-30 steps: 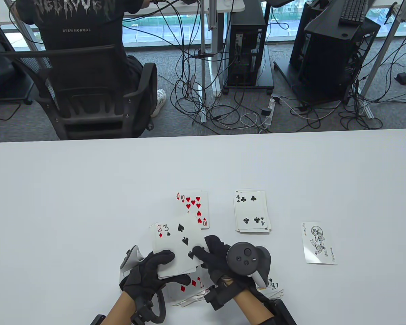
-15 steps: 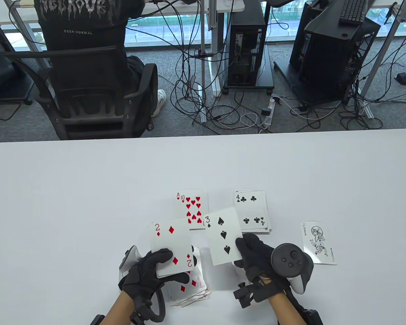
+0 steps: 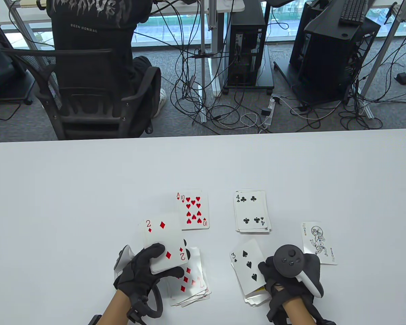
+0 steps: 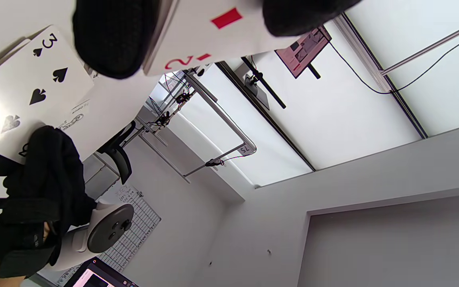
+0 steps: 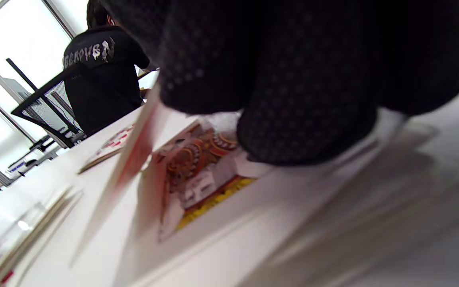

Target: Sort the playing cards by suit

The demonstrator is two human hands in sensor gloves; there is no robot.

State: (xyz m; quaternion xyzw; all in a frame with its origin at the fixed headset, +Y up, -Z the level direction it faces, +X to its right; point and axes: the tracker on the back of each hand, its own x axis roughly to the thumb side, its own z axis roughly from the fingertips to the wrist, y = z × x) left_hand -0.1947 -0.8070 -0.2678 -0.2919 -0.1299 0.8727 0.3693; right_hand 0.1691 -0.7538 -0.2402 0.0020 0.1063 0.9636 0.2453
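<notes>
**A:** White counter (image 3: 54,189), office clutter beyond its far edge. Your right hand (image 3: 284,274) pinches the 3 of spades (image 3: 247,269) by its near right corner, thumb on the face, laying it on the spade pile (image 3: 257,298) at the near edge, right of centre.

**B:** Contact with the pile?

**A:** Cannot tell from above. In the right wrist view the fingers press on a court card of that pile, but it is too blurred to see whether the 3 lies flat. Its long axis is skewed, far end tipped toward the counter's left edge.

**B:** Left hand?

**A:** Your left hand (image 3: 145,271) is clamped on the stock (image 3: 164,245), 2 of diamonds on top, held above the diamond pile (image 3: 189,284) at the near edge, just left of centre.

**B:** Coming move?

**A:** My judgement: let go of the 3, then take the 2. It lies to the left of your right hand, well apart, and the diamond pile sits directly under your left hand. Hearts (image 3: 193,210) and clubs (image 3: 252,211) lie further in; the joker (image 3: 318,242) lies toward the right edge.
</notes>
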